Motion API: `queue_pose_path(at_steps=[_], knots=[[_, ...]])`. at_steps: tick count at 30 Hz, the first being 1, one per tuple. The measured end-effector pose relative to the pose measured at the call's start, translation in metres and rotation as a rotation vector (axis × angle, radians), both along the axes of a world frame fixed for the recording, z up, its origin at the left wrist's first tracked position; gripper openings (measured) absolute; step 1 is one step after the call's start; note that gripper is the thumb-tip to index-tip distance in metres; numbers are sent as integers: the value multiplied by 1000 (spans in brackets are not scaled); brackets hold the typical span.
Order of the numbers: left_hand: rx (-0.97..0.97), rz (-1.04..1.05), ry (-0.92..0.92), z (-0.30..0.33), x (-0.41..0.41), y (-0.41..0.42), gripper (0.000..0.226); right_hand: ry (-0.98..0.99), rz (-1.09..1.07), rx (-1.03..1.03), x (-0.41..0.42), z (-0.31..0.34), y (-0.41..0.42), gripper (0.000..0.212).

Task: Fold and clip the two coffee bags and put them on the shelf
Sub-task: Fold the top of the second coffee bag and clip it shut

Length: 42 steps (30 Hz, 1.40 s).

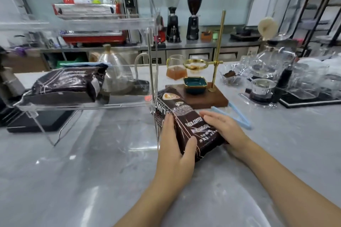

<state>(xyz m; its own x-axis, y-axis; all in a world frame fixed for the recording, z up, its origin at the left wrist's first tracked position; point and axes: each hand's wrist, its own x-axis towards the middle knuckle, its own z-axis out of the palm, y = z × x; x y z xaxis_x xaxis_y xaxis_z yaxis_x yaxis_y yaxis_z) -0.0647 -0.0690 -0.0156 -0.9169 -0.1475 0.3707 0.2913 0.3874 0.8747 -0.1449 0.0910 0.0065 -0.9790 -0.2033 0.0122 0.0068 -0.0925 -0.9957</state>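
Head view: counter, shelf, two bags and two hands, largest first.
Counter [77, 180]: grey marble top; its widest bare stretch runs from 6 to 9 o'clock, below and left of the hands.
Shelf [88, 106]: clear plastic rack at 9 o'clock; its right uprights stand just beside the left hand.
Shelved bag [68, 83]: dark coffee bag lying flat on the lower tier, with a blue clip across its folded far end.
Second bag [191, 125]: dark coffee bag lying on the counter at centre, its left side close against the shelf's uprights, between the two hands.
Wooden stand [212, 97]: at 1 o'clock, just behind the second bag, with a brass pole and a teal dish.
Left hand [177, 151]: grips the second bag's near-left edge, thumb across its front.
Right hand [223, 125]: fingers straight, pressing flat on the second bag's right side.
Blue clip [238, 114]: lies on the counter at 2 o'clock, just past the right hand's fingers.
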Motion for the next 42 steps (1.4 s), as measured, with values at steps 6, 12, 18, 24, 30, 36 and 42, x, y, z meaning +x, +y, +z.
queue_pose_path(at_steps=[6, 12, 18, 24, 30, 36, 42], knots=[[70, -57, -116, 6, 1, 0, 83, -3, 113, 66, 12, 7, 1, 19], [211, -93, -156, 11, 5, -4, 89, 18, 76, 61, 22, 4, 7, 32], [355, -194, -161, 18, 8, -10, 66, -7, 65, -30, 31, 9, 3, 54], [410, -196, -101, 23, 12, -7, 39, 130, 18, -11, 40, 15, -2, 61], [341, -83, -39, 19, 13, -3, 68, 210, -12, -47, 45, 16, -5, 78], [457, -189, -129, 23, 15, -6, 85, 227, -46, -178, 50, 21, -12, 73], [430, -187, -138, 22, 14, -4, 77, 219, -104, -168, 54, 26, -12, 69]])
